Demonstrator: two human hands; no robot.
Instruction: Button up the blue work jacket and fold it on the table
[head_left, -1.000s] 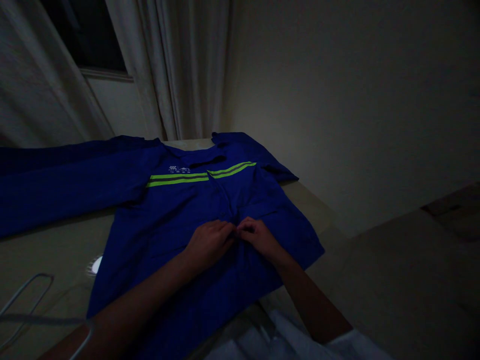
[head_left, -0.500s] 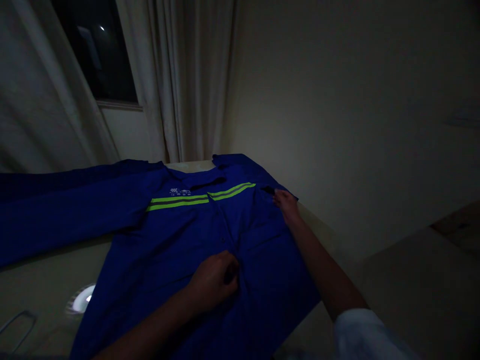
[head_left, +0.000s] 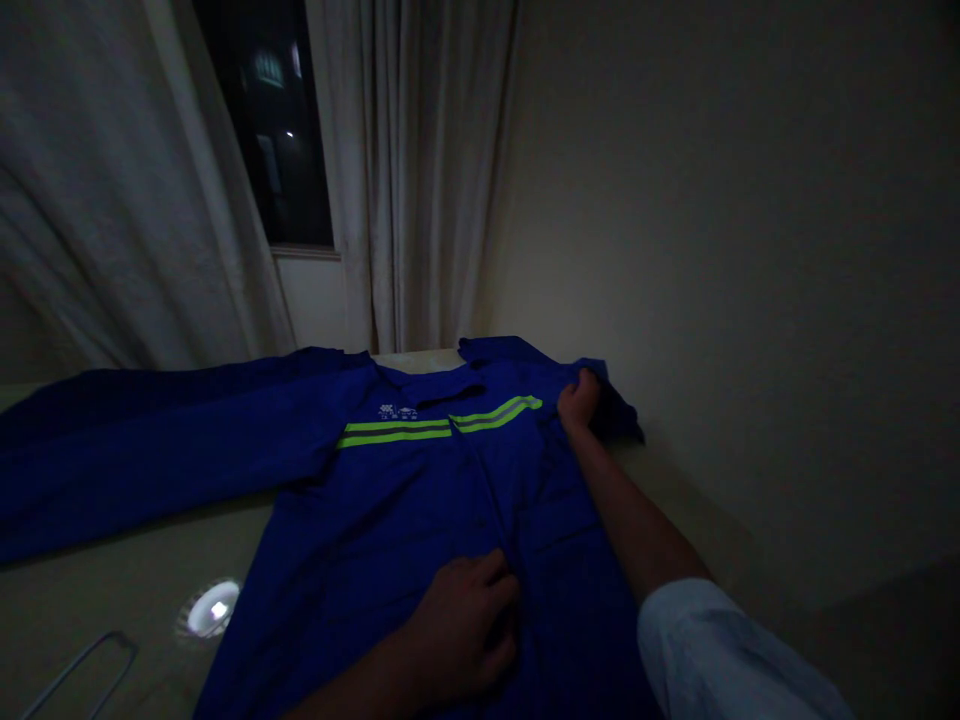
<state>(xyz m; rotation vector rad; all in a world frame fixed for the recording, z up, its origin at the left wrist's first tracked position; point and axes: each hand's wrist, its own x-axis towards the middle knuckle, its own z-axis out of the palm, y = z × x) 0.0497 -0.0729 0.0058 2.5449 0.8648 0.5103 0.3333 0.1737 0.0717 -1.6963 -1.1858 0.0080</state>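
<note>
A blue work jacket (head_left: 420,500) lies spread out front side up, with yellow-green and grey reflective stripes across the chest and small white printing above one of them. My left hand (head_left: 472,620) is curled closed on the lower front, at the front opening; its fingertips are hard to see in the dim light. Up at the jacket's shoulder on the right, my right hand (head_left: 580,400) grips the cloth near the top of the sleeve. That sleeve (head_left: 619,410) is bunched beyond the hand, while the other sleeve (head_left: 150,440) stretches out to the left.
The jacket rests on a pale, shiny tabletop (head_left: 135,560) that reflects a round light (head_left: 214,608). A thin wire loop (head_left: 112,640), perhaps part of a hanger, lies at lower left. Behind are curtains (head_left: 420,180), a dark window (head_left: 277,130) and a plain wall (head_left: 712,250).
My right hand has shifted up to the sleeve top, and the cloth there is now lifted and bunched. My left hand stays near the front opening. The view has swung slightly left.
</note>
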